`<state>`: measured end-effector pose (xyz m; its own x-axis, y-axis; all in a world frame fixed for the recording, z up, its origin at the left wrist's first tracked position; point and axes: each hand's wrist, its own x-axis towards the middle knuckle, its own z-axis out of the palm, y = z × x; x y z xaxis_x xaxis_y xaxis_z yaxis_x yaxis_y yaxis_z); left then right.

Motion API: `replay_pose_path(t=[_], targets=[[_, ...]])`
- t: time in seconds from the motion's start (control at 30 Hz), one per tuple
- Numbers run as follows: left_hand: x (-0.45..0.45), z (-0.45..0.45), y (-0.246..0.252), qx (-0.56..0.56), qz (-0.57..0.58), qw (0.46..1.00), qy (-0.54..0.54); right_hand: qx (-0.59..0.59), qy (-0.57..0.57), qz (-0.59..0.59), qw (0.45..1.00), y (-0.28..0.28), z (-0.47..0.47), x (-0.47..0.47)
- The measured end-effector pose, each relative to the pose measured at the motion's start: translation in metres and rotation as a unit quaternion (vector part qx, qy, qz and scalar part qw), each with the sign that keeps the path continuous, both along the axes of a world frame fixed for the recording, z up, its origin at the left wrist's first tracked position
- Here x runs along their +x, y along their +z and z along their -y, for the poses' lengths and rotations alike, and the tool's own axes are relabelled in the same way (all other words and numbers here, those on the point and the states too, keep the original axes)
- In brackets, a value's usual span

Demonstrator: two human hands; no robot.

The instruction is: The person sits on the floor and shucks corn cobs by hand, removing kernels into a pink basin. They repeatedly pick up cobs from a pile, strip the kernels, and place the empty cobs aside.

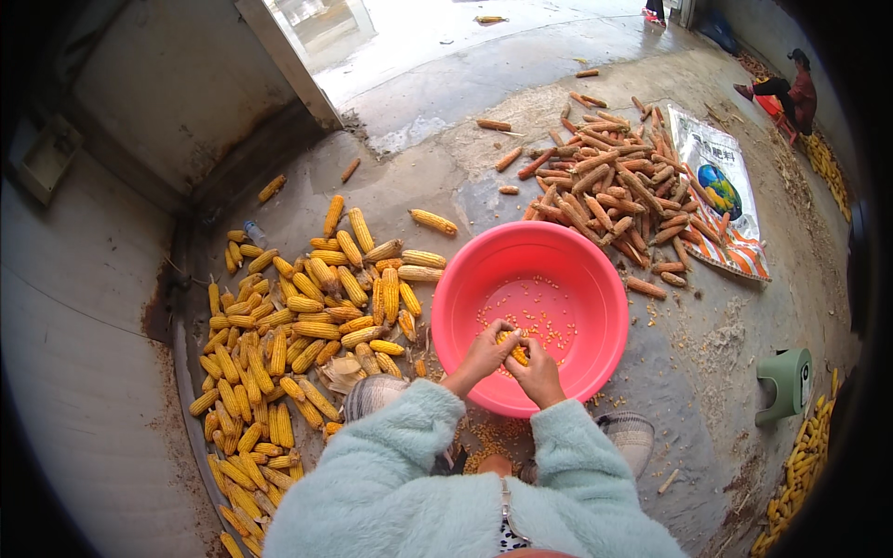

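Over the near half of a pink plastic basin (462, 279), my left hand (490, 349) and my right hand (537, 371) are close together around one yellow ear of corn (518, 353). Fingers of both hands hide part of the ear. Loose corn kernels (541, 317) lie scattered on the basin's floor. To the left of the basin spreads a large heap of dried yellow corn ears (317, 329), some with bits of husk. Beyond it to the right is a pile of bare, reddish-brown corncobs (614, 181).
A printed woven sack (746, 202) lies beside the cobs. A green plastic stool (785, 386) stands at right, near more corn ears (802, 460). Far right, a person (801, 94) sits by the wall. A plastic bottle (255, 234) lies behind the left heap.
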<state>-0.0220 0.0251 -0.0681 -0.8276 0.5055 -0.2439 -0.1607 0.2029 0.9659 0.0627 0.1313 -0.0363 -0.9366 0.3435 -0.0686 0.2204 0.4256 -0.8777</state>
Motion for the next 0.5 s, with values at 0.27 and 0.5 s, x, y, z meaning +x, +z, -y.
replay_pose_path(t=[0.27, 0.5], targets=[[0.002, -0.001, -0.016, 0.033, 0.019, 0.999, 0.007, 0.045, 0.040, 0.059, 0.996, 0.005, -0.001, 0.001], [0.003, -0.006, 0.014, 0.071, 0.114, 0.990, 0.041, 0.161, 0.126, 0.140, 0.969, 0.048, -0.007, -0.004]])
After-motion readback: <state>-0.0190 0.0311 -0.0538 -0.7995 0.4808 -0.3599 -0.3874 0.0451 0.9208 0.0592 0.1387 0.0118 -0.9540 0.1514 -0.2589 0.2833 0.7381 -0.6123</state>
